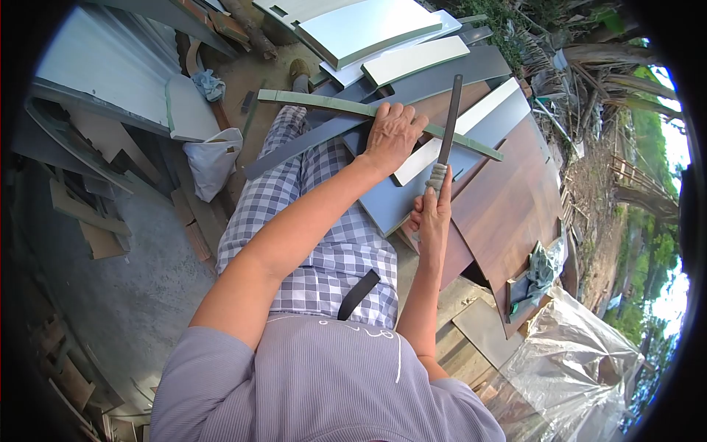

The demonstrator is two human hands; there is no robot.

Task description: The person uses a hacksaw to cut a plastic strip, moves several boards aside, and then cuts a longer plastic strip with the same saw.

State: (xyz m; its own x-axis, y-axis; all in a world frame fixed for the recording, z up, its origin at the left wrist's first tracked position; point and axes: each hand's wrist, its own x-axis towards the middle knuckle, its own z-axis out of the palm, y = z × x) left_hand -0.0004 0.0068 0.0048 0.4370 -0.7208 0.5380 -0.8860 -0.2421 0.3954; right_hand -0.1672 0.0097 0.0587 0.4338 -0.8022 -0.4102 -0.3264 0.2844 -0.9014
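A long thin strip with a greenish edge (317, 101) lies across the boards in front of me. My left hand (395, 136) is wrapped over the strip near its middle, its knuckles up. My right hand (434, 210) holds a long dark flat tool (454, 110), like a file or blade, by its wrapped, ridged handle (437, 177). The tool points away from me and crosses over the right part of the strip. Beneath lie a dark grey board (283, 152), a white strip (486, 105) and a blue-grey panel (390, 206).
Brown wood-look panels (508, 191) lie to the right, with a crumpled cloth (545, 265) on them. Clear plastic sheeting (582, 353) is at lower right. A white bag (213, 163) and a large white panel (110, 66) stand at left. White boards (368, 29) are stacked ahead.
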